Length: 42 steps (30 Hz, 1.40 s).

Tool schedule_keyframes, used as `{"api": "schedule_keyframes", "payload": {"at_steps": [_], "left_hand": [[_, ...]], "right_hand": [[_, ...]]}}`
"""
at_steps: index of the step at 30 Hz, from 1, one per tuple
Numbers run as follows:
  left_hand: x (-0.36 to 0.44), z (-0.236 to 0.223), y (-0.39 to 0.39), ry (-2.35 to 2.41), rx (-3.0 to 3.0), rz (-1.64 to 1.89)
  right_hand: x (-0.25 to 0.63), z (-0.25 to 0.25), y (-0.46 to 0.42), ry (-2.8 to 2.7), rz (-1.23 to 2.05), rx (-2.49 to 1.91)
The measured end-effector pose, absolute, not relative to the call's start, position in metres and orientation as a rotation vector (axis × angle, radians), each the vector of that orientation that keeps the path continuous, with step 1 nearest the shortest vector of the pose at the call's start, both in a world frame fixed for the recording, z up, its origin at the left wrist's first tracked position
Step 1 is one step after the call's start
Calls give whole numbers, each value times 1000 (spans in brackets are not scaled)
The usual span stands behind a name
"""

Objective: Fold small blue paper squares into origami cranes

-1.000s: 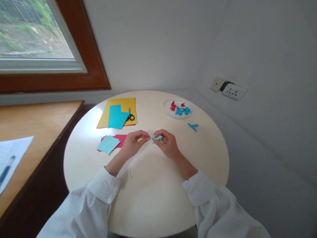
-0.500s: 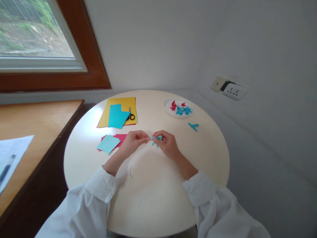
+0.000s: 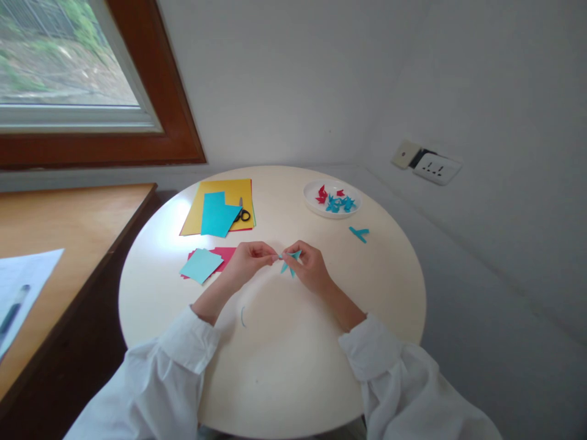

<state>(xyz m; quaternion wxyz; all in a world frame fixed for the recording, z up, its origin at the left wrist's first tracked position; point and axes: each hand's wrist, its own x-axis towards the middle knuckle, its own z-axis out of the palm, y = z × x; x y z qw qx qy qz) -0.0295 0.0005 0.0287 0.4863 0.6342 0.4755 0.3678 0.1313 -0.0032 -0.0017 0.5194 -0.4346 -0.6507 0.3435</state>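
Observation:
Over the middle of the round table, a light-blue paper star (image 3: pixel 293 264) is pinched between my two hands, its points sticking out below and to the right. My left hand (image 3: pixel 251 259) is closed, thumb and forefinger on the star's left tip. My right hand (image 3: pixel 312 266) is closed round its body, so part of the paper is hidden. Left of my left hand lie light-blue paper squares (image 3: pixel 202 265) on top of pink-red paper squares (image 3: pixel 224 255). A thin curved blue sliver (image 3: pixel 243 317) rests on the table below my left wrist.
A white plate (image 3: pixel 309 205) with red and blue folded paper pieces stands at the back right; blue paper strips (image 3: pixel 359 233) lie in front of it. Back left, yellow sheets (image 3: pixel 192 211) lie under a cut blue sheet (image 3: pixel 217 217) and black-handled scissors (image 3: pixel 245 215). A wooden desk (image 3: pixel 92 211) stands left.
The star's lower points show slightly more below my right hand. Both hands keep their pinch in almost the same place.

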Motion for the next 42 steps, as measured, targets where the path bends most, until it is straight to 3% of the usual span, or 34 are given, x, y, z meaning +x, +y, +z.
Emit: {"api": "schedule_keyframes", "payload": {"at_steps": [16,30,42], "left_hand": [[-35,23,8,1057,1248,903],[-34,23,3,1075,1513,879],[-33,22,3,1138,1401,862]], "right_hand": [[132,-2,-4,-1530,755,-1018],[131,-1,-6,-1566,751,-979],[131,-4,-8,-1577,687,-982]]}}
